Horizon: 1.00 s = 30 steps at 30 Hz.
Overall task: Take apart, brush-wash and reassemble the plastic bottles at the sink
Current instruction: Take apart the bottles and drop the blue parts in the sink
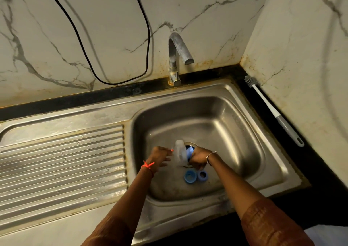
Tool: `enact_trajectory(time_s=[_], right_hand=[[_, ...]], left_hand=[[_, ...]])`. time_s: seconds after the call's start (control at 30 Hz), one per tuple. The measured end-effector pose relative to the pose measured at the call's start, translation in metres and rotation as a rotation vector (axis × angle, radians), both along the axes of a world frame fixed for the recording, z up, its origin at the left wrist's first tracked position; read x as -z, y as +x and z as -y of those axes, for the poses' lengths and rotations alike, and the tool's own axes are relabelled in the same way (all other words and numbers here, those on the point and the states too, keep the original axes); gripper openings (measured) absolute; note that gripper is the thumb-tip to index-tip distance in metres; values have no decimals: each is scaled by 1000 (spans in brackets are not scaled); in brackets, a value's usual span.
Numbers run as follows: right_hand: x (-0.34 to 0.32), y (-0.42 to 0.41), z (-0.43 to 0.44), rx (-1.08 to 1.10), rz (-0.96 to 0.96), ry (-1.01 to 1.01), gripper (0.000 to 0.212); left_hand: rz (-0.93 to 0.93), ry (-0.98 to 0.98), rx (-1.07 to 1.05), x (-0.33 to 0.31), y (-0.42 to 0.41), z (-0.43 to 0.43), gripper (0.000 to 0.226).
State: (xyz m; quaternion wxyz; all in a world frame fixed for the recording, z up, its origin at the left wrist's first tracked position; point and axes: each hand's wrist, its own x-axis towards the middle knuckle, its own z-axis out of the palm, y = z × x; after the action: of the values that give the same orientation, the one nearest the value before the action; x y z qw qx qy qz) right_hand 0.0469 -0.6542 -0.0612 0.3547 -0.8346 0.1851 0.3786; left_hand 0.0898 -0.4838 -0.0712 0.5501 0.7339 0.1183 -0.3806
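The right grip (196, 158) curls over a blue piece (189, 151) at the drain (191, 143), hiding most of both. The clear bottle (178, 151) is blurred, its base hidden; whether the left grip (160, 156) holds or only touches it, I cannot tell. The black cable (82, 44) runs off the top edge, the drainboard (56, 161) off the left.

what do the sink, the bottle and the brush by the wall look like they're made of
Sink: stainless steel, going by its soft grey reflections. The finish is brushed and dull, with rusty staining along the rim.
Bottle: cloudy, translucent plastic that lets light through.
Brush: white plastic handle. The grey grip is probably plastic or rubber, and the grey bristles could be silicone or nylon; they are too small to tell.
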Motion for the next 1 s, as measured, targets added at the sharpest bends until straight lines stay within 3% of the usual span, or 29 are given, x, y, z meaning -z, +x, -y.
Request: enact_trajectory(time_s=[0.07,0.2,0.33,0.47,0.67,0.77,0.87,1.0], right_hand=[[-8,5,-5,19,57,15,2],[-26,20,-23,13,107,30,23],[-48,33,-58,41,259,65,8],[-63,53,-110,91,401,87,19],[-84,71,-195,55,520,161,17],[-93,77,-246,20,552,192,19],[-96,80,-290,-10,558,229,22],[-93,82,-335,-23,543,277,15]], left_hand=[[36,-19,-25,-8,2,-5,15],[135,-41,-80,-27,8,-22,21],[269,-121,-143,-51,11,-55,23],[313,-236,-256,-77,13,-106,18],[449,-277,-348,-105,19,-201,20],[526,-189,-445,-104,24,-262,18],[561,-17,-678,-93,31,-318,20],[551,274,-981,-90,37,-379,43]])
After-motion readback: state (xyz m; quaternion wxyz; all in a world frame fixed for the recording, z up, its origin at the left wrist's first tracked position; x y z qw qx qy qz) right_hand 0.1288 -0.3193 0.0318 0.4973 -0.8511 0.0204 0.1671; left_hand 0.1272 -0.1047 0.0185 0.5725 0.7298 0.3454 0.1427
